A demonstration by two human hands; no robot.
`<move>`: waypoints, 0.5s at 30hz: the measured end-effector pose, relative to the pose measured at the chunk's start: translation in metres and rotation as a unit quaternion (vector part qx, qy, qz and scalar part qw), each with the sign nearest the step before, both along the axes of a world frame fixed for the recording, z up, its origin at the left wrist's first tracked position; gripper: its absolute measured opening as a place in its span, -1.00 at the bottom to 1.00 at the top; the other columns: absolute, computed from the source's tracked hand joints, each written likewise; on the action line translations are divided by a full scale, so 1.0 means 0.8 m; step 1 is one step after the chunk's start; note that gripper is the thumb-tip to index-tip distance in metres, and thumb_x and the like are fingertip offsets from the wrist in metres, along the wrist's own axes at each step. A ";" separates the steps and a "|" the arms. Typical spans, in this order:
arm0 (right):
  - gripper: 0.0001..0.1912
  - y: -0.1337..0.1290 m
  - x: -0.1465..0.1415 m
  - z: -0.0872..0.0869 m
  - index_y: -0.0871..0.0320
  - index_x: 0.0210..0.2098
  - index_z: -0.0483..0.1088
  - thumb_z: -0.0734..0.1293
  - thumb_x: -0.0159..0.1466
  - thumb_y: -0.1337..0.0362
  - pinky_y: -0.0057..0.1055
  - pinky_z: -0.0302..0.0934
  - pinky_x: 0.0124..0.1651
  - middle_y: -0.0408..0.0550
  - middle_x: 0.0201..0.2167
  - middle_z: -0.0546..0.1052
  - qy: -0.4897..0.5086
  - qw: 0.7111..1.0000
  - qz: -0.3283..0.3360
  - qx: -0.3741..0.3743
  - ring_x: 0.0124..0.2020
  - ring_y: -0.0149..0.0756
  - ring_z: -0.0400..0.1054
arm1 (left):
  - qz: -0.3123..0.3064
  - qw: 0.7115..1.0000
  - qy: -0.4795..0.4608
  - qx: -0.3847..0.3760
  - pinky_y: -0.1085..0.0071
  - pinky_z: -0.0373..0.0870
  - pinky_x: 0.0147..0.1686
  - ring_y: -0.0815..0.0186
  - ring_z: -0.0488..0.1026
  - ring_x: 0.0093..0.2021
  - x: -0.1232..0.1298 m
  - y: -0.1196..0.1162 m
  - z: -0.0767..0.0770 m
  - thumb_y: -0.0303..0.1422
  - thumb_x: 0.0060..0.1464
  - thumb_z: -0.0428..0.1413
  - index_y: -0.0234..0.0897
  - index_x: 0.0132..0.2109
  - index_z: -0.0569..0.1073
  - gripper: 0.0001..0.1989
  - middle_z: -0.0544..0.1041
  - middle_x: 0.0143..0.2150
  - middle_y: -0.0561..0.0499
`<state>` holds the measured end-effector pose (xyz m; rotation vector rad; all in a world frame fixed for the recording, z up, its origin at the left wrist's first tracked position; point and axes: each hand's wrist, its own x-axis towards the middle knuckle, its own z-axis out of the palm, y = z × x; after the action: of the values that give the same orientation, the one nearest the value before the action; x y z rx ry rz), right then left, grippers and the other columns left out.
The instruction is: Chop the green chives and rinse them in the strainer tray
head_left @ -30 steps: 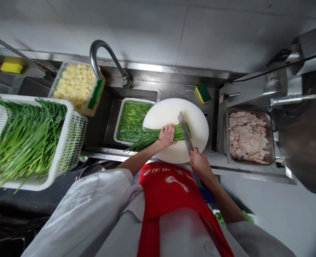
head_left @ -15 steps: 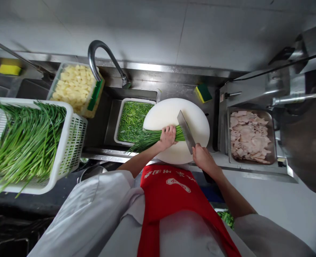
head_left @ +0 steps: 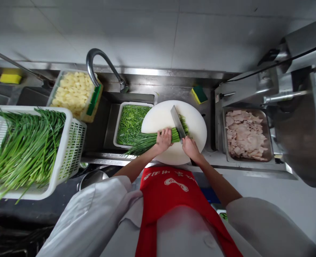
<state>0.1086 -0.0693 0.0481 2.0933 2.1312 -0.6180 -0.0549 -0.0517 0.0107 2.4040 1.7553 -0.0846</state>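
On a round white cutting board point(head_left: 158, 116), my left hand point(head_left: 163, 139) presses a bundle of long green stalks point(head_left: 144, 142), whose leafy ends hang over the board's left edge. My right hand point(head_left: 190, 147) grips the handle of a cleaver point(head_left: 177, 122). The blade crosses the bundle just right of my left hand, and short cut pieces point(head_left: 185, 125) lie on its right side. In the sink, left of the board, a white basket point(head_left: 116, 132) holds chopped greens point(head_left: 129, 123).
A large white basket point(head_left: 70, 142) of long stalks stands at the left. Behind it is a tub of pale chunks point(head_left: 73, 91) near the curved faucet point(head_left: 101, 53). A sponge point(head_left: 199, 94) lies behind the board; a metal tray point(head_left: 270, 150) of sliced meat stands right, beside a machine.
The cleaver and my right hand have shifted left, nearer my left hand. Cut green pieces now show right of the blade. The whole view has shifted slightly.
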 end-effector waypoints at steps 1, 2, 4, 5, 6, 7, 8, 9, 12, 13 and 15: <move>-0.69 0.000 0.002 0.003 0.32 -0.01 0.33 0.05 0.50 0.28 -0.36 0.20 -0.09 0.25 -0.12 0.58 0.004 1.000 0.000 -0.001 -0.06 -0.08 0.50 | 0.009 1.000 0.005 0.002 -0.06 0.17 0.17 -0.10 0.24 0.16 -0.005 -0.002 0.000 -0.13 0.15 0.17 -0.41 0.34 0.20 -0.27 0.33 0.23 -0.34; -0.69 0.000 0.004 0.007 0.30 -0.01 0.34 0.06 0.50 0.27 -0.36 0.20 -0.10 0.24 -0.12 0.58 0.009 1.000 -0.001 -0.001 -0.07 -0.08 0.50 | 0.018 1.000 0.009 0.005 -0.08 0.16 0.18 -0.10 0.25 0.15 -0.011 -0.003 0.000 -0.09 0.14 0.18 -0.41 0.33 0.21 -0.26 0.34 0.21 -0.34; -0.67 -0.001 0.012 0.017 0.27 -0.02 0.36 0.06 0.50 0.24 -0.36 0.19 -0.13 0.22 -0.14 0.58 0.021 1.000 -0.003 0.003 -0.09 -0.08 0.51 | 0.039 0.999 0.012 0.015 -0.10 0.13 0.20 -0.10 0.26 0.14 -0.020 -0.005 -0.001 -0.01 0.09 0.20 -0.38 0.30 0.24 -0.22 0.36 0.19 -0.32; -0.67 -0.002 0.019 0.022 0.25 -0.02 0.37 0.06 0.50 0.21 -0.36 0.19 -0.14 0.21 -0.15 0.59 0.026 1.000 -0.008 0.010 -0.11 -0.08 0.51 | 0.048 0.999 0.012 0.019 -0.09 0.13 0.21 -0.10 0.27 0.13 -0.024 -0.005 -0.002 0.04 0.06 0.21 -0.37 0.31 0.24 -0.19 0.36 0.18 -0.31; -0.66 -0.004 0.027 0.028 0.24 -0.02 0.37 0.06 0.49 0.19 -0.36 0.19 -0.16 0.20 -0.17 0.59 0.032 0.999 -0.015 0.024 -0.12 -0.07 0.51 | 0.054 0.998 0.011 0.023 -0.08 0.13 0.22 -0.09 0.27 0.14 -0.026 -0.005 -0.002 0.07 0.04 0.22 -0.36 0.33 0.21 -0.13 0.36 0.19 -0.30; -0.66 -0.006 0.038 0.032 0.24 -0.03 0.37 0.06 0.49 0.18 -0.36 0.18 -0.18 0.20 -0.19 0.59 0.038 0.998 -0.026 0.042 -0.14 -0.07 0.51 | 0.059 0.998 0.010 0.025 -0.07 0.13 0.22 -0.09 0.27 0.15 -0.027 -0.006 -0.002 0.10 0.01 0.23 -0.35 0.36 0.16 -0.07 0.35 0.21 -0.31; -0.66 -0.009 0.051 0.036 0.24 -0.05 0.37 0.06 0.48 0.17 -0.36 0.18 -0.20 0.19 -0.22 0.59 0.046 0.996 -0.041 0.059 -0.17 -0.08 0.51 | 0.062 0.998 0.009 0.028 -0.06 0.13 0.23 -0.09 0.26 0.16 -0.027 -0.006 -0.002 0.13 -0.02 0.24 -0.34 0.40 0.11 0.01 0.33 0.22 -0.31; -0.66 -0.013 0.066 0.038 0.24 -0.07 0.37 0.07 0.48 0.17 -0.37 0.18 -0.23 0.18 -0.26 0.59 0.057 0.994 -0.058 0.073 -0.20 -0.09 0.51 | 0.063 0.998 0.008 0.029 -0.05 0.12 0.24 -0.09 0.26 0.17 -0.026 -0.007 -0.002 0.14 -0.05 0.25 -0.34 0.43 0.05 0.07 0.32 0.24 -0.32; -0.68 -0.027 0.119 0.032 0.20 -0.21 0.36 0.09 0.44 0.15 -0.40 0.16 -0.35 0.07 -0.44 0.54 0.121 0.982 -0.117 0.090 -0.38 -0.18 0.47 | 0.065 0.997 0.004 0.034 -0.07 0.08 0.28 -0.10 0.25 0.21 -0.024 -0.010 0.001 0.16 -0.10 0.28 -0.29 0.47 -0.05 0.18 0.30 0.27 -0.32; -0.70 -0.033 0.137 0.026 0.17 -0.27 0.34 0.10 0.42 0.13 -0.41 0.15 -0.38 0.01 -0.53 0.51 0.146 0.976 -0.135 0.090 -0.45 -0.21 0.44 | 0.065 0.997 0.002 0.034 -0.08 0.07 0.29 -0.11 0.25 0.22 -0.023 -0.011 0.003 0.16 -0.10 0.28 -0.27 0.48 -0.06 0.18 0.28 0.29 -0.32; -0.72 -0.049 0.169 0.010 0.11 -0.36 0.27 0.13 0.38 0.09 -0.43 0.13 -0.45 -0.12 -0.67 0.40 0.199 0.963 -0.162 0.082 -0.58 -0.28 0.37 | 0.063 0.998 -0.001 0.027 -0.11 0.04 0.30 -0.13 0.23 0.26 -0.023 -0.013 0.006 0.18 -0.10 0.26 -0.25 0.49 -0.07 0.19 0.25 0.33 -0.32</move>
<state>0.2440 -0.1082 0.0563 2.6328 2.0957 -1.0067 -0.0732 -0.0618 0.0153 2.3204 1.9280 -0.0198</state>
